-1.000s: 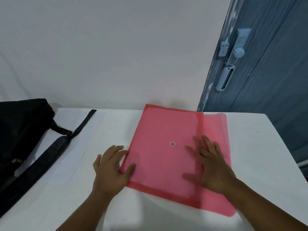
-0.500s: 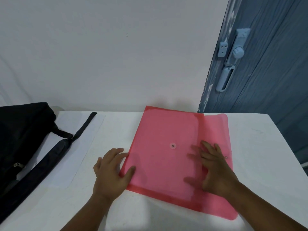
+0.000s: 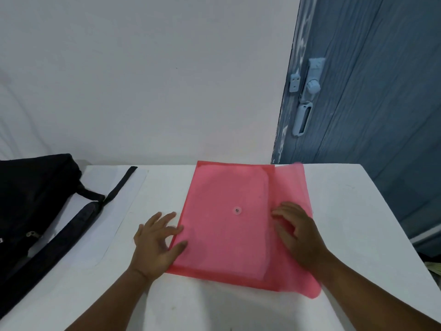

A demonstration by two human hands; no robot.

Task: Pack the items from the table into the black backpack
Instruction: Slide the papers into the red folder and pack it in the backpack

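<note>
Red folder [image 3: 229,223] under hands, black backpack [image 3: 31,199] left, blue door [image 3: 372,91] behind

A plain white painted wall [image 3: 148,80] fills the upper left and centre, evenly lit. To its right stands a blue-grey wooden door [image 3: 372,96] with streaky paint, bearing a pale blue latch plate [image 3: 295,82], a round pale blue knob [image 3: 313,87] and a pale blue oblong pull handle [image 3: 301,118]. Below spreads a flat white table [image 3: 358,211].
</note>
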